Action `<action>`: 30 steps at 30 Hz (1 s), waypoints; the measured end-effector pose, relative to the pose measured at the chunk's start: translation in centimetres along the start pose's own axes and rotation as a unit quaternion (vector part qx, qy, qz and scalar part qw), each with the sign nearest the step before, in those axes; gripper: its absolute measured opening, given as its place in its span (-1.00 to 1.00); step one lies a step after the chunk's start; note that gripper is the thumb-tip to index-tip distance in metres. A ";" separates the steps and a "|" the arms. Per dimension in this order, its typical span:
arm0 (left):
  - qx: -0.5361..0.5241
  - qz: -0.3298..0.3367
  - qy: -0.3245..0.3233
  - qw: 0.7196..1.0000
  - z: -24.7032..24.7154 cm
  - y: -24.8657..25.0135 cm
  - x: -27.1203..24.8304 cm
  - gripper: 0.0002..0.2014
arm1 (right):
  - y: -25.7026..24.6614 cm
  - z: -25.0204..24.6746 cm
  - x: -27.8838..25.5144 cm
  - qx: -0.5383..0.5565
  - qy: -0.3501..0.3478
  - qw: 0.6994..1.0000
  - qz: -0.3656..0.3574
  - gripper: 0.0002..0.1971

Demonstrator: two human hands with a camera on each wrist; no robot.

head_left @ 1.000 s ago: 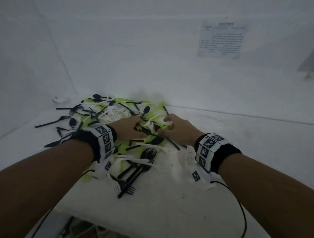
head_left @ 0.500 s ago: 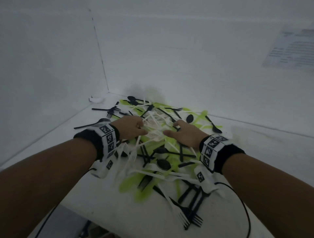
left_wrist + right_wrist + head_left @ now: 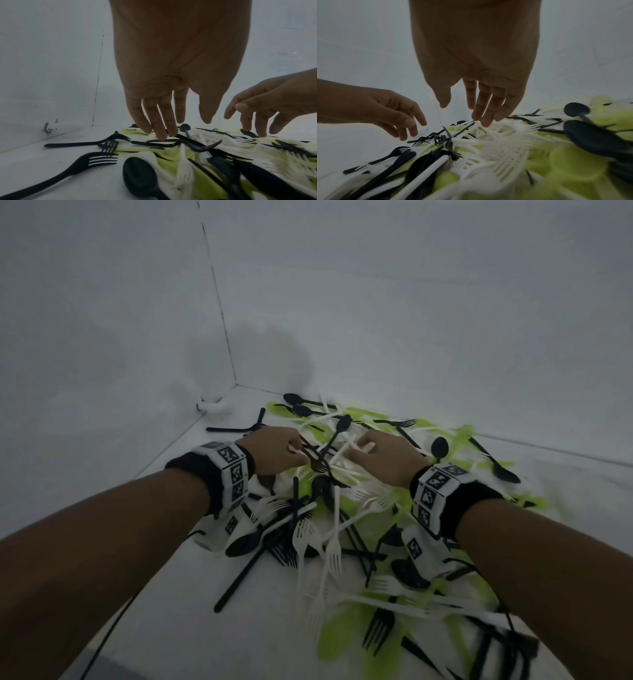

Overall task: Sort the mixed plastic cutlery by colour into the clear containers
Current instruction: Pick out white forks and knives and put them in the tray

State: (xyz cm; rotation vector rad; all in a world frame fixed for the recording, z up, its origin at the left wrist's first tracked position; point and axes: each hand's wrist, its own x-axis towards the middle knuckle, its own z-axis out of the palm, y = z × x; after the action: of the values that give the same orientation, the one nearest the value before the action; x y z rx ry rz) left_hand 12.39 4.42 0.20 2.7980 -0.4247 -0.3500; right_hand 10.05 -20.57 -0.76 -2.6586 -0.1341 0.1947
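A mixed pile of plastic cutlery [image 3: 346, 529] lies on the white table: black forks and spoons, white forks and green pieces. My left hand [image 3: 294, 451] reaches into the far part of the pile. Its straight fingers [image 3: 163, 136] touch a black fork [image 3: 181, 140], with the thumb held apart. Just to the right, my right hand [image 3: 359, 450] has its fingertips [image 3: 481, 121] on white cutlery [image 3: 489, 129], also with the thumb held apart. Neither hand holds anything. No clear container is in view.
White walls meet in a corner [image 3: 234, 383] just behind the pile. A small white object [image 3: 210, 406] lies there. The table's front edge [image 3: 102, 655] runs across the bottom left. A black cable [image 3: 507, 607] trails from my right wrist over the cutlery.
My head has turned left, so the wall corner came into view and the paper notice left it. Both hands stayed together in the pile, and cutlery now lies spread closer to me.
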 end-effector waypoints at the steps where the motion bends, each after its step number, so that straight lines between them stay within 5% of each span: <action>1: -0.002 -0.004 0.006 1.000 0.0 -0.4 0.4 -0.55 | 0.0 0.1 1.0 0.000 -0.001 1.000 -0.004 -0.43; 12: 0.033 -0.035 0.037 0.998 -0.8 -3.9 5.7 -0.72 | -0.1 1.3 9.2 -0.009 0.013 0.999 -0.050 -0.73; 18: 0.085 0.019 0.037 0.996 -0.7 -4.7 12.1 -0.65 | 0.4 1.7 12.3 -0.076 0.048 0.995 -0.035 -0.66; 23: 0.132 0.094 0.033 0.986 -0.2 -4.1 17.1 -0.71 | -0.1 2.7 13.6 -0.051 -0.019 0.998 -0.018 -0.60; 30: 0.154 0.078 -0.025 0.985 0.2 -3.8 21.9 -0.58 | 0.2 2.3 15.6 -0.066 0.053 0.995 0.048 -0.68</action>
State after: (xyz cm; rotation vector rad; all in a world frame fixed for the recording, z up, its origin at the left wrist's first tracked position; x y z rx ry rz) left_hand 33.64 0.84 -5.45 3.0312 -0.7654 -0.3466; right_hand 25.11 -17.77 -4.66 -2.8017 0.0169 0.0774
